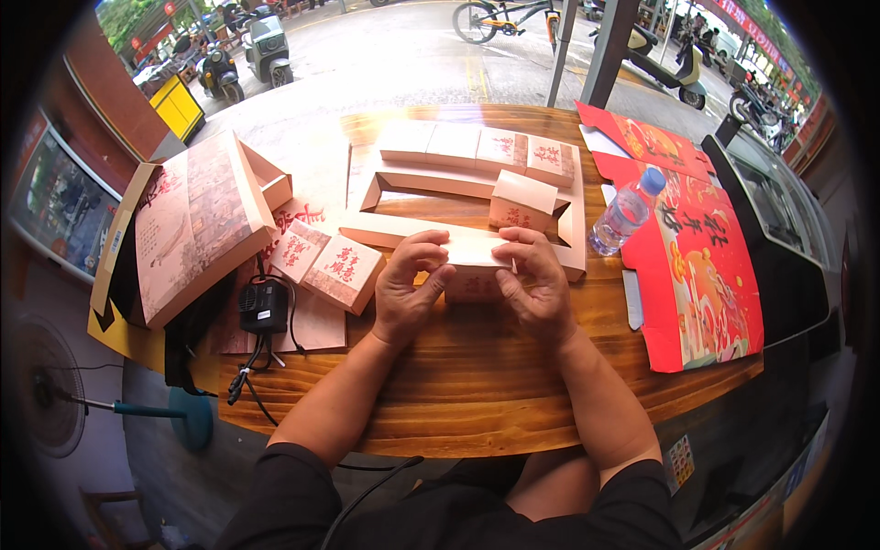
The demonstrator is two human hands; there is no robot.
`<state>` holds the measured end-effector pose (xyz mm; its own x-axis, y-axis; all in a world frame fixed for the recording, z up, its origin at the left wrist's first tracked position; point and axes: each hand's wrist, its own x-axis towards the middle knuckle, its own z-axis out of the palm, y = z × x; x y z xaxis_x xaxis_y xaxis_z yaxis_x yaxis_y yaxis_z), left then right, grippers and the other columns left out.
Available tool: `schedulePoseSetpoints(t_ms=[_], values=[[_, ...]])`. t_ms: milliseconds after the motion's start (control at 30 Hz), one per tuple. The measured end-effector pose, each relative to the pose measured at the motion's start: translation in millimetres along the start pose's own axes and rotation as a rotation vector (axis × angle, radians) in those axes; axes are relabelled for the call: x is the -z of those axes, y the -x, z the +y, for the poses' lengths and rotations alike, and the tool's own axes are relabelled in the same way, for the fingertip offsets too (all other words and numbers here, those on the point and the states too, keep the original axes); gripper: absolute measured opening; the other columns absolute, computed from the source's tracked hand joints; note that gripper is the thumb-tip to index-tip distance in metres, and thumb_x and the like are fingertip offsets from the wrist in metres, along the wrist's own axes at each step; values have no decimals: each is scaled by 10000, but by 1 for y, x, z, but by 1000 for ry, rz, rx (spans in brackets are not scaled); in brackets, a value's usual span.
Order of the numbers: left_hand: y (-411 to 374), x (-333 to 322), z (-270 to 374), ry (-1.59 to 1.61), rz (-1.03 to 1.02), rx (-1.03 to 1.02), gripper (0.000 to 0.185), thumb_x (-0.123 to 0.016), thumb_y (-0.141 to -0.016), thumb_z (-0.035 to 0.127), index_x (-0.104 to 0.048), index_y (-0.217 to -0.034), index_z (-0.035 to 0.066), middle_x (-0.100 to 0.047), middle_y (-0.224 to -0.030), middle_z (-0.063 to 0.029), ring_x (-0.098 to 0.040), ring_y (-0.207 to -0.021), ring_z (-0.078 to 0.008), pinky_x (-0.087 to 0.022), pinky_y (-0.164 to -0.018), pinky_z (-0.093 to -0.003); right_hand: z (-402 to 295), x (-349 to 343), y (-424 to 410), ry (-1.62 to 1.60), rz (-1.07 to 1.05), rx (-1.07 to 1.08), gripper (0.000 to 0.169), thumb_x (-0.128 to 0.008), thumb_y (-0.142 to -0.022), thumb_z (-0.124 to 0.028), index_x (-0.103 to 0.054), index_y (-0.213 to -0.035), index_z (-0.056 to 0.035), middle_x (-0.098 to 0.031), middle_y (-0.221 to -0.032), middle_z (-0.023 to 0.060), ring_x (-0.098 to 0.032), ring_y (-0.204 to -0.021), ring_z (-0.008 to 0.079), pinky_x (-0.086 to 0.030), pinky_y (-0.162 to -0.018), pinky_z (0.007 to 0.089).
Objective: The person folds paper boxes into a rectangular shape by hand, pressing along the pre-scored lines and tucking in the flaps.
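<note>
Between my hands is a small pink cardboard box, its printed side towards me. My left hand grips its left end with thumb and fingers. At its right end, my right hand holds it the same way. Just beyond stands another small box, inside a pink cardboard frame. Along the far side of the frame is a row of several small boxes. To the left of my left hand, two more printed boxes lie side by side.
A large pink box leans at the left, beside a black power adapter with cables. On the right are a plastic water bottle and red printed cardboard. The wooden table's front edge is near my body.
</note>
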<state>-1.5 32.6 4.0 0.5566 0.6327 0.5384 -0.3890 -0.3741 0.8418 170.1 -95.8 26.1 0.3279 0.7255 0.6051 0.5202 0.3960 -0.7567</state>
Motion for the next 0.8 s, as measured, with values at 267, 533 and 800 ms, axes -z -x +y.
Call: schedulePoseSetpoints(t_ms=[267,533,800], values=[[2,0,-1,24,-42,23,304,-689,-910,2,-574,-1186,57,-538,-1350,-135,-540,-1215,-188,-477,-978,-314,-2,-1,1,-15,7,-10,229,-674,-830,-39,-657,-1057,-62,-576,-1180,132,-591,-986,208,-501,-842,317],[1,-5,-2,303,-32,125,354,-666,-897,-37,-551,-1220,52,-473,-1419,-138,-478,-1321,-227,-389,-1119,-393,1,-5,2,-67,39,-8,223,-676,-844,-36,-652,-1065,-57,-557,-1182,110,-589,-919,156,-511,-761,276],[3,-7,2,431,-26,236,388,-641,-896,-53,-528,-1245,72,-450,-1465,-150,-459,-1345,-240,-361,-1133,-394,-5,-5,2,-8,44,-7,220,-672,-836,-34,-648,-1053,-64,-546,-1172,114,-590,-908,163,-519,-749,280]])
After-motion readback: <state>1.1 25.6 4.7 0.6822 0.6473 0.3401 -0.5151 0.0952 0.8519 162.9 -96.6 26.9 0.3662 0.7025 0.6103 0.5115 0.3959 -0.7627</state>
